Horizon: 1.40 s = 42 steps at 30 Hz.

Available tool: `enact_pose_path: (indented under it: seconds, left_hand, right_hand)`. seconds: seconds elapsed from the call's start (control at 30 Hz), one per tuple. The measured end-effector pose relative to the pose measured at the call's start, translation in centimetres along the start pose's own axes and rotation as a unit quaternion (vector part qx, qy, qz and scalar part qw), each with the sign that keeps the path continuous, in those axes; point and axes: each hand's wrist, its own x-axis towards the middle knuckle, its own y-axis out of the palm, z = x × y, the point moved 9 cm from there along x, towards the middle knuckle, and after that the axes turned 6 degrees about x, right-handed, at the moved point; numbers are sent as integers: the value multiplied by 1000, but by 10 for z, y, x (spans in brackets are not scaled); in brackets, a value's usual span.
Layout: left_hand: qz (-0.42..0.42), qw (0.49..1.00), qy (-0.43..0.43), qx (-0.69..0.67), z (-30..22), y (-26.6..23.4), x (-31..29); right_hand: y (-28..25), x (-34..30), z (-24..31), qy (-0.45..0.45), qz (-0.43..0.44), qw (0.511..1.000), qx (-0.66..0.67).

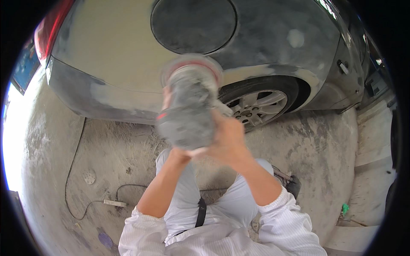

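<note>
Both my hands hold a grey power sander point(188, 113), which is blurred by motion. Its round pad point(193, 60) with a reddish rim is against or very close to the car's rear side panel point(106, 47), just below the round fuel flap point(194, 23); contact is hard to make out. My right hand point(230, 138) is closed around the sander's right side. On the lower left, my left hand point(181, 154) grips its body, with most of the fingers hidden behind the tool. Beige filler and dull grey patches cover the panel.
Right of the sander is the rear wheel point(256, 104). A red tail light point(51, 30) sits at the upper left. Along the floor runs a black cable point(73, 166) to a white connector block point(115, 203). A perforated disc point(89, 176) and a purple disc point(105, 240) lie at left.
</note>
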Motion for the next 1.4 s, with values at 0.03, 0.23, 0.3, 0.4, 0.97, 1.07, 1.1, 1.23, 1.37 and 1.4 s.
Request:
enact_pose_path:
  seconds: [0.03, 0.23, 0.3, 0.4, 0.97, 1.07, 1.1, 1.23, 1.37, 1.4]
  left_hand:
    - [52, 988, 128, 67, -27, 30, 10]
    - [191, 866, 330, 322, -63, 174, 0]
    - [189, 859, 325, 348, -48, 171, -6]
    - [129, 840, 329, 411, -33, 114, 15]
    - [-25, 724, 321, 610, 85, 120, 14]
    - [41, 762, 330, 555, 79, 126, 7]
    - [44, 753, 326, 570, 75, 111, 13]
    - [-105, 752, 239, 605, 51, -24, 70]
    - [-228, 817, 178, 499, 48, -88, 91]
    - [-243, 828, 153, 481, 55, -80, 86]
  right_hand:
    - [-25, -5, -8, -15, -44, 996, 79]
    - [-135, -41, -68, -36, -292, 902, 317]
    - [-156, -54, -86, -35, -338, 894, 293]
    - [-164, -77, -130, 34, -361, 891, 274]
    - [-12, -264, -371, 229, -342, 839, 356]
    - [4, -260, -378, 304, -316, 810, 390]
    - [3, -257, -375, 302, -307, 816, 385]
    - [-2, -258, -364, 317, -292, 813, 392]
    - [-4, -269, -366, 347, -309, 796, 389]
    - [1, -268, -367, 352, -283, 800, 395]
